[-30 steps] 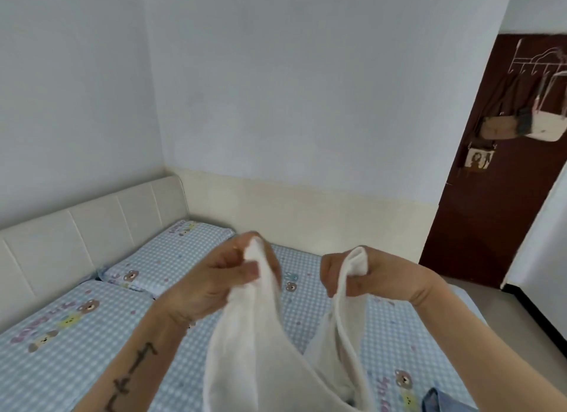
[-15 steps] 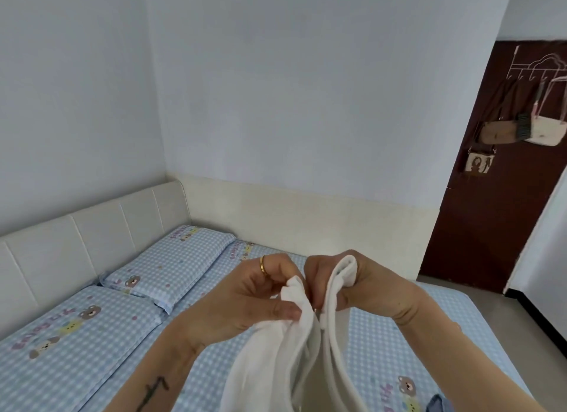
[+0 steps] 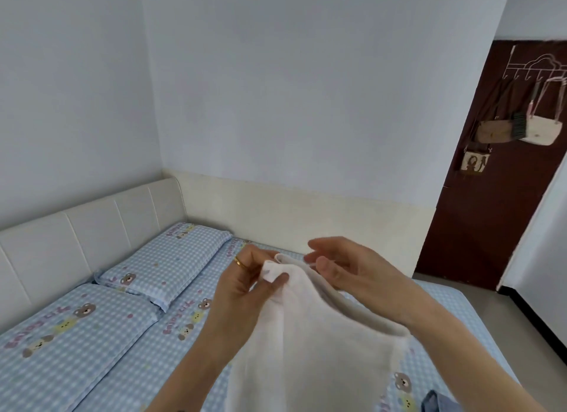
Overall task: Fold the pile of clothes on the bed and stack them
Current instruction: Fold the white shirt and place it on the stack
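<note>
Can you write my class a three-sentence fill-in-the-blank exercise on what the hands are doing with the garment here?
1. The left hand pinches a ____ garment.
2. The right hand has its fingers ____.
3. A gold ____ sits on a left-hand finger.

Missing words: white; open; ring

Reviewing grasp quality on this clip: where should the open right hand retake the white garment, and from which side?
Pinch the garment's top strap edge beside the left hand's grip, coming from the right: the right hand hovers open there, and the cloth hangs from that gathered edge.
</note>
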A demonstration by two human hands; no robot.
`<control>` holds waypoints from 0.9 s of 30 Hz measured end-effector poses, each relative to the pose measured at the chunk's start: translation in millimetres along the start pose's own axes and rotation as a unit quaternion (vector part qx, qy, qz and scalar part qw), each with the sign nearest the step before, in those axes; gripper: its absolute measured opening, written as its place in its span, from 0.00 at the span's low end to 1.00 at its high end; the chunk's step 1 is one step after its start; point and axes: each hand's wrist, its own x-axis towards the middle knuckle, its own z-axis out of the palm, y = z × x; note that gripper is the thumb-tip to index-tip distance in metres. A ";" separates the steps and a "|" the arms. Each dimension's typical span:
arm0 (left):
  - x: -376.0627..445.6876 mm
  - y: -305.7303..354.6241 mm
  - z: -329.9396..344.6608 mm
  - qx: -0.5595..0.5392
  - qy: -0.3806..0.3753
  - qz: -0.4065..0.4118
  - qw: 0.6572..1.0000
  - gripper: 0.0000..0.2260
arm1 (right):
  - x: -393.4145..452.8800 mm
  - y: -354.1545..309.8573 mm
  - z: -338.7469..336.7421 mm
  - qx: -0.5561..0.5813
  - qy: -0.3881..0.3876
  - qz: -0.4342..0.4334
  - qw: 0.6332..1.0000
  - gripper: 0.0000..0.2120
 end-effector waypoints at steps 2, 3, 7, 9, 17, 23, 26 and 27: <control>0.5 -8.4 5.7 0.058 0.019 -0.005 0.998 0.04 | -2.6 -5.7 -1.0 -0.124 -0.073 0.039 0.989 0.30; -0.8 -12.7 8.7 0.077 0.022 -0.008 0.997 0.04 | -2.3 -5.3 2.8 -0.191 -0.091 0.055 0.976 0.29; -5.3 -30.4 1.7 0.084 0.031 0.008 0.996 0.03 | 10.5 11.0 25.3 -0.346 -0.036 0.046 0.936 0.14; -7.6 -36.9 -10.3 0.075 0.002 0.004 0.997 0.05 | 17.2 19.2 30.6 -0.361 -0.030 0.020 0.932 0.17; -20.4 -61.3 -63.5 0.028 -0.005 -0.113 0.993 0.11 | 52.5 15.5 43.4 -0.287 -0.071 -0.027 0.955 0.18; -9.1 -62.1 -91.1 0.017 0.049 -0.100 0.994 0.07 | 92.8 9.0 62.6 -0.280 -0.086 -0.046 0.955 0.18; 7.7 -61.8 -112.6 0.034 0.111 -0.089 0.989 0.06 | 121.6 -2.2 79.3 -0.264 -0.074 -0.086 0.958 0.18; 16.8 -59.7 -121.3 0.040 0.127 -0.078 0.988 0.08 | 133.3 -7.6 85.3 -0.262 -0.064 -0.104 0.957 0.18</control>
